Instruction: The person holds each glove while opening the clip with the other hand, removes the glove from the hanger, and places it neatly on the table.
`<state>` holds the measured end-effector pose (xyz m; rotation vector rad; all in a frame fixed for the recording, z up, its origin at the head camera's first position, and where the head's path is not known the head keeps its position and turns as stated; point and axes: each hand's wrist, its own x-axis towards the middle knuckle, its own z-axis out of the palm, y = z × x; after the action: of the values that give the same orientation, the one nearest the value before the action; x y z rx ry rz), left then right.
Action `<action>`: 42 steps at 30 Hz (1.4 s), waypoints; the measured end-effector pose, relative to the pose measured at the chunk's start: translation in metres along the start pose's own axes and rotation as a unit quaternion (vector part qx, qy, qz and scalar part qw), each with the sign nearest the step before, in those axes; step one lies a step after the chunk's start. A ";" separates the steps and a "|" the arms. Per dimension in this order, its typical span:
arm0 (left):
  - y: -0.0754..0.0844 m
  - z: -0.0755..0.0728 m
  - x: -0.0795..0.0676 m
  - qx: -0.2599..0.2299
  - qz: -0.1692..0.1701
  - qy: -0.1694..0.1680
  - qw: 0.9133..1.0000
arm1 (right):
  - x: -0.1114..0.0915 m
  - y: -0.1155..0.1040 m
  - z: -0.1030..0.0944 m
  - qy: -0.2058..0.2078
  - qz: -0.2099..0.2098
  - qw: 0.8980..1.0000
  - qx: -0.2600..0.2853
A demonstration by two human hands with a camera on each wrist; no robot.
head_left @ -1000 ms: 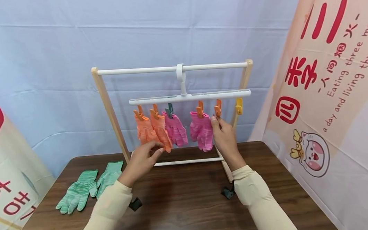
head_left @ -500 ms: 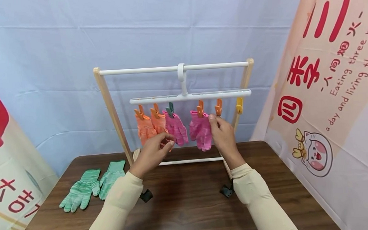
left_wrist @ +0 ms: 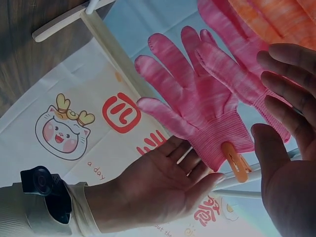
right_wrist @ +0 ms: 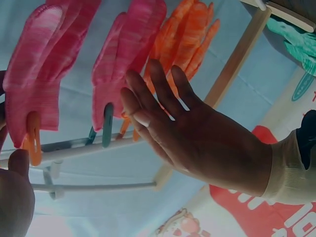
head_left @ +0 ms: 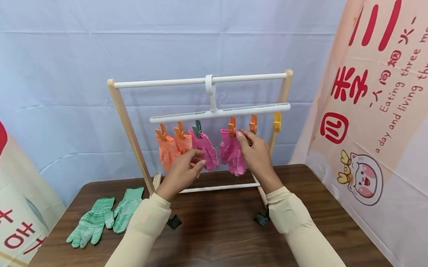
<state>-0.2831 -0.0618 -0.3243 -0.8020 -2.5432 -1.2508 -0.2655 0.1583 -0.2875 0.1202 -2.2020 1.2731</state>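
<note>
Two pink knit gloves hang from a white clip hanger. An orange clothespin holds the right pink glove; a dark green clothespin holds the left pink glove. Further left, two orange gloves hang from orange clothespins. My right hand is at the right pink glove's cuff, its fingers behind the cuff and the thumb apart in the left wrist view. My left hand, fingers loosely bent and holding nothing, hovers before the orange gloves and left pink glove, partly hiding them.
The hanger hooks over the white top rod of a wooden-sided rack. An orange clothespin and a yellow one hang without gloves at the right. Two green gloves lie on the brown table at the left.
My left hand has moved right and up, from the orange gloves towards the left pink glove. My right hand has shifted slightly left along the right pink glove's cuff.
</note>
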 end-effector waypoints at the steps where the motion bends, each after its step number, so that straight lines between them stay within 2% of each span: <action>1: 0.001 0.000 0.001 0.000 0.002 0.000 1.000 | 0.001 -0.001 0.000 -0.003 -0.004 1.000 0.001; 9: 0.007 0.005 0.010 0.041 0.010 0.016 0.999 | 0.004 -0.011 0.002 -0.008 -0.023 0.999 -0.026; 18: 0.013 0.010 0.017 0.018 0.019 0.017 1.000 | 0.006 -0.018 0.003 -0.020 -0.015 0.999 -0.029; 42: 0.023 0.020 0.033 0.050 0.031 0.047 0.997 | 0.008 -0.023 0.004 -0.018 -0.024 1.000 0.002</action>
<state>-0.2968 -0.0222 -0.3080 -0.7752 -2.4646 -1.1075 -0.2659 0.1441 -0.2666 0.1974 -2.2129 1.2591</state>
